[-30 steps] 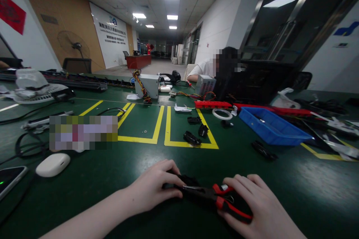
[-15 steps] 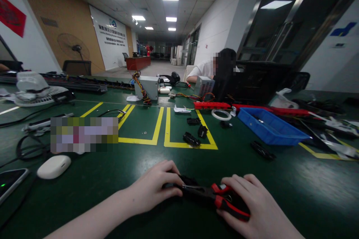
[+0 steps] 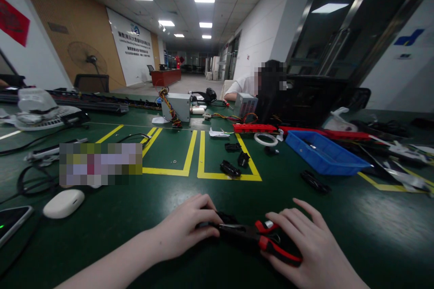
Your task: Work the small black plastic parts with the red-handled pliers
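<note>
My right hand (image 3: 310,239) is wrapped round the red-and-black handles of a pair of needle-nose pliers (image 3: 280,252), with one finger raised off the grip. The handles are spread apart, and the jaws point left. My left hand (image 3: 191,219) pinches a small black plastic part (image 3: 226,217) between thumb and fingers. The plier tips meet this part beside my left fingertips; whether the jaws grip it is hard to see against the dark surface.
Several black plastic parts (image 3: 230,168) lie ahead inside yellow tape marks on the green table (image 3: 162,198). A blue tray (image 3: 325,153) stands to the right, another black part (image 3: 315,182) before it. On the left is a white rounded case (image 3: 63,203). A person sits opposite.
One finger of my right hand has lifted and straightened away from the pliers. The pliers and my left hand stay nearly in place; the view has shifted slightly.
</note>
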A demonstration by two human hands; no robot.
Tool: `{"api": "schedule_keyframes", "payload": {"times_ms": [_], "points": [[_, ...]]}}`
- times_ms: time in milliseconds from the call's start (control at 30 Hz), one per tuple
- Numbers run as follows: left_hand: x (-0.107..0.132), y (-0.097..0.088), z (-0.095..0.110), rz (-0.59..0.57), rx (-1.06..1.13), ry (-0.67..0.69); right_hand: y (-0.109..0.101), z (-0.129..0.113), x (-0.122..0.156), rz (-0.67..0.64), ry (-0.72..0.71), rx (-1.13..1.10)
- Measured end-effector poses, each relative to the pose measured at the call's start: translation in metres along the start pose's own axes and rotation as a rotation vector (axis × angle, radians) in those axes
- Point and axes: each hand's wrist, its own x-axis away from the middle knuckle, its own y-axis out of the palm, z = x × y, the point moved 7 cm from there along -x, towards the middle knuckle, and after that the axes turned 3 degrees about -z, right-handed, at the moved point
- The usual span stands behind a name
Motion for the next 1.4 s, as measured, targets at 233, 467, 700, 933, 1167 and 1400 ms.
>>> {"api": "schedule_keyframes", "payload": {"times_ms": [233,467,700,933,1167,1400], "points": [[0.0006,-0.0020,0.0022,-0.005,0.009,-0.004,-0.0048,-0.0001,0.0007,0.055,-0.057,0.052],[0.0003,-0.0022,0.0013,0.011,0.024,-0.015,-0.0041,-0.0019,-0.0024,0.043,0.016,-0.009],[-0.0010,-0.0004,-0.0019,0.047,0.055,0.001,-0.0038,-0.0052,-0.0057,0.013,0.041,-0.036],[0.0000,-0.0012,-0.0007,0.029,0.073,-0.020,-0.0032,-0.0052,-0.0064,0.003,0.046,-0.040],[-0.0008,-0.0002,-0.0058,0.054,0.089,0.000,-0.0024,-0.0023,-0.0084,-0.027,0.067,-0.052],[-0.0002,-0.0024,-0.0039,0.068,0.081,-0.018,0.0016,-0.0001,-0.0085,-0.077,0.112,-0.100]]}}
